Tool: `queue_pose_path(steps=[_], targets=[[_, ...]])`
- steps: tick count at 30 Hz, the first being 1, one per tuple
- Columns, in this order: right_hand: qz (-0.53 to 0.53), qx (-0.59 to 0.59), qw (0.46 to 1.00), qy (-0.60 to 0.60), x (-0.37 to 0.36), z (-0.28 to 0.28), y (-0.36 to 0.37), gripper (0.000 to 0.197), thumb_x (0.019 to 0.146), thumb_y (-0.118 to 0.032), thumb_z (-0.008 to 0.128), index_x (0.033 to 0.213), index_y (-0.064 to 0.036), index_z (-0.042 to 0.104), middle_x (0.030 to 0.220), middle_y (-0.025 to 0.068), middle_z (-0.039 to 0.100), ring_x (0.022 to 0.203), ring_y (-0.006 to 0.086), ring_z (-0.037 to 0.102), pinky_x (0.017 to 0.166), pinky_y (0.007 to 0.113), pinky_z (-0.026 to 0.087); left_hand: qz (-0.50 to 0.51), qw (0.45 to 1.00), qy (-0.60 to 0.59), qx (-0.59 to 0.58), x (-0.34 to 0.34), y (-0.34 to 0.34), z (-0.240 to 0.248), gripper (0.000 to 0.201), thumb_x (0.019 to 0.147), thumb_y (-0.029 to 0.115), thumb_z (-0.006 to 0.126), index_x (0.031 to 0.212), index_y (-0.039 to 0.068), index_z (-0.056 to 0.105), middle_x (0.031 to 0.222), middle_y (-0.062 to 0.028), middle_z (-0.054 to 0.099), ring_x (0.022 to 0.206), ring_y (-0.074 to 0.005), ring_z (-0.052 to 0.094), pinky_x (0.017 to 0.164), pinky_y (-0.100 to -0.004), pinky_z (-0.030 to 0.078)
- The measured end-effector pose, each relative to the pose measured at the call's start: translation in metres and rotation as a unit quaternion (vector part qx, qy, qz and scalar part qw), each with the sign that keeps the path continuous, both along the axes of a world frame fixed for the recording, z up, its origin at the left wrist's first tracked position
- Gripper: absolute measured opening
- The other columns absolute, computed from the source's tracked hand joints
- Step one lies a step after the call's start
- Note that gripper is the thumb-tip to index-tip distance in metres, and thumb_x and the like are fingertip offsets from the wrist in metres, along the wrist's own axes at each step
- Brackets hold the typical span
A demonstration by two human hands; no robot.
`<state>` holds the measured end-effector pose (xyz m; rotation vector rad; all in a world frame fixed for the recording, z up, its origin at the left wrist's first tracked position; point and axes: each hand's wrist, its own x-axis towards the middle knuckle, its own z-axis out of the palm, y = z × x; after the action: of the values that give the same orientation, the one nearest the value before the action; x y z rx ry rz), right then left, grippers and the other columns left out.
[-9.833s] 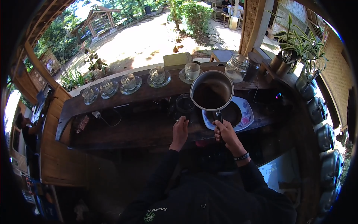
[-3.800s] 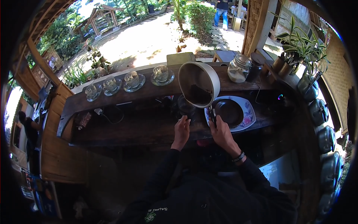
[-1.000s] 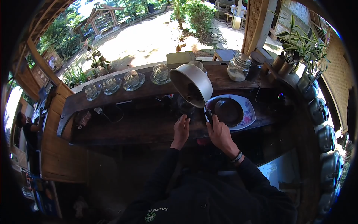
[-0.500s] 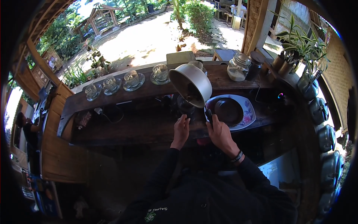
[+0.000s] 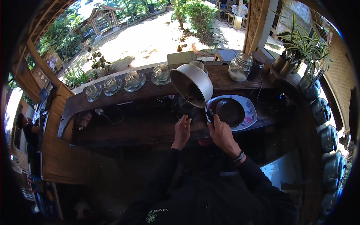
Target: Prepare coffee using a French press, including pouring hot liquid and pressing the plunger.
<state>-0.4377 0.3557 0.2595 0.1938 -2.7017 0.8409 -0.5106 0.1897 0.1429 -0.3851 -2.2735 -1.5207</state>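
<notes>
My right hand [image 5: 222,134] is closed round the dark handle of a light metal saucepan [image 5: 200,83]. The pan is tipped to the left, its open mouth facing down-left and some dark stuff inside. Under its rim stands a dim glass vessel [image 5: 186,107], mostly lost in shadow. My left hand [image 5: 182,131] is closed just in front of that vessel, fingers pinched together. What they grip there is too dark to make out. Just right of the pan lies a floral plate [image 5: 250,112] with a dark round object [image 5: 230,112] on it.
On the raised wooden shelf [image 5: 146,88] stand several glass cups on saucers, such as one cup [image 5: 132,79]. To the right are a glass jar [image 5: 240,68] of pale grains and a dark canister [image 5: 257,63]. Several dark pots [image 5: 329,138] line the right side. A person [image 5: 28,125] is at far left.
</notes>
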Motion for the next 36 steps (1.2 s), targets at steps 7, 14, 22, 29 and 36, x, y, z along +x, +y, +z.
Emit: queue_pose_path(steps=[7,14,22,29,36], targets=[[0.005,-0.01,1.0,0.005,-0.0022,0.0029,-0.0012,0.026,0.088,-0.014,0.056,0.103,0.0042,0.044,0.061,0.0251,0.057,0.058,0.0452,0.057,0.049,0.051,0.043,0.008,1.0,0.008,-0.009,-0.0004,-0.0006,0.0017,0.012,0.089,0.008,0.057,0.097,0.0,0.052,0.081,-0.0186,0.058,0.075,-0.0349,0.06,0.063,-0.039,0.046],[0.004,-0.001,1.0,0.005,-0.0028,0.0031,-0.0011,0.025,0.088,-0.014,0.056,0.102,0.0034,0.044,0.06,0.0246,0.057,0.058,0.0452,0.057,0.049,0.051,0.043,0.005,1.0,0.001,-0.001,-0.0004,-0.0006,0.0034,0.012,0.089,0.008,0.057,0.097,0.0,0.052,0.081,-0.0189,0.058,0.074,-0.0351,0.061,0.063,-0.0389,0.046],[0.006,-0.002,1.0,0.004,-0.0036,0.0023,-0.0012,0.026,0.089,-0.018,0.055,0.099,0.0023,0.043,0.062,0.0242,0.057,0.058,0.0449,0.057,0.051,0.052,0.044,0.006,1.0,0.005,0.004,-0.0001,-0.0002,0.0058,0.012,0.089,0.008,0.057,0.096,0.0,0.052,0.08,-0.0192,0.058,0.074,-0.0355,0.061,0.062,-0.0391,0.046],[0.007,0.002,1.0,0.013,-0.0039,0.0005,-0.0004,0.026,0.089,-0.018,0.055,0.099,0.0028,0.044,0.061,0.0234,0.057,0.056,0.044,0.057,0.05,0.052,0.044,0.008,1.0,-0.002,0.003,-0.0003,-0.0008,0.0048,0.012,0.089,0.008,0.058,0.096,0.0,0.052,0.078,-0.0189,0.057,0.073,-0.0351,0.06,0.062,-0.0391,0.046],[0.007,0.0,1.0,0.004,-0.0033,0.0012,-0.0013,0.027,0.088,-0.018,0.055,0.101,0.0026,0.043,0.061,0.0236,0.057,0.057,0.0439,0.057,0.05,0.052,0.045,0.007,1.0,-0.004,0.004,-0.0005,-0.0013,0.0032,0.012,0.089,0.009,0.058,0.096,0.001,0.052,0.08,-0.0182,0.058,0.074,-0.035,0.06,0.063,-0.0388,0.046]])
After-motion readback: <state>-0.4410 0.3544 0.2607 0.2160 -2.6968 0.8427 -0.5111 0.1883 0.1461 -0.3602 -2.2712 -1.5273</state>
